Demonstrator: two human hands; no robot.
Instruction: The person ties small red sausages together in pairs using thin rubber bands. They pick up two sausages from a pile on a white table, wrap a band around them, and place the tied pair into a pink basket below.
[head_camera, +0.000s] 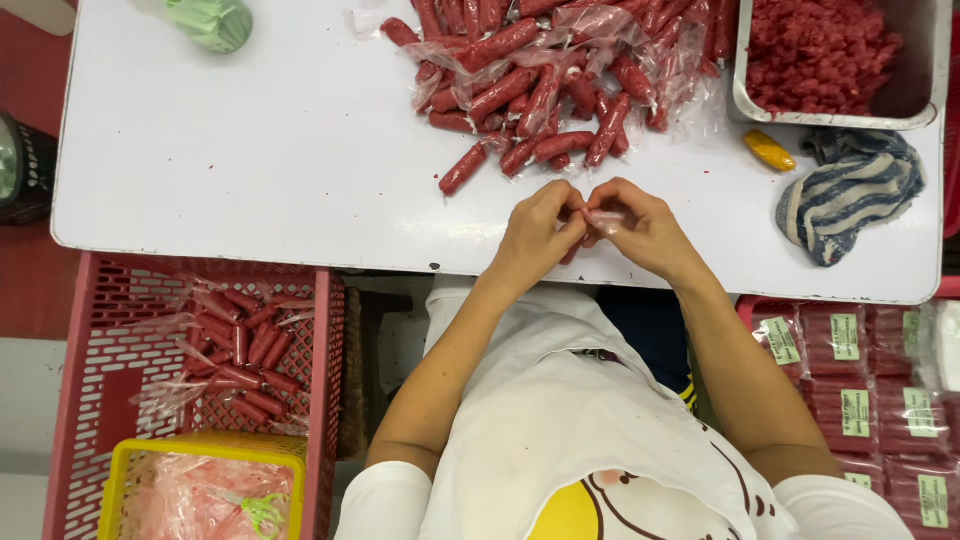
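Observation:
My left hand (540, 232) and my right hand (640, 228) meet at the near edge of the white table (250, 150). Together they pinch a small red sausage (572, 250) with a bit of clear plastic wrap (605, 217) around it; most of the sausage is hidden by my fingers. Just beyond my hands lies a pile of red sausages (540, 95), some wrapped in clear film.
A metal tray of red minced meat (820, 50) stands at the far right, with a striped cloth (850, 190) and a small orange item (769, 150) beside it. A red crate (200, 350) of wrapped sausages and a yellow basket (200, 490) sit lower left. Labelled packs (880, 400) lie lower right.

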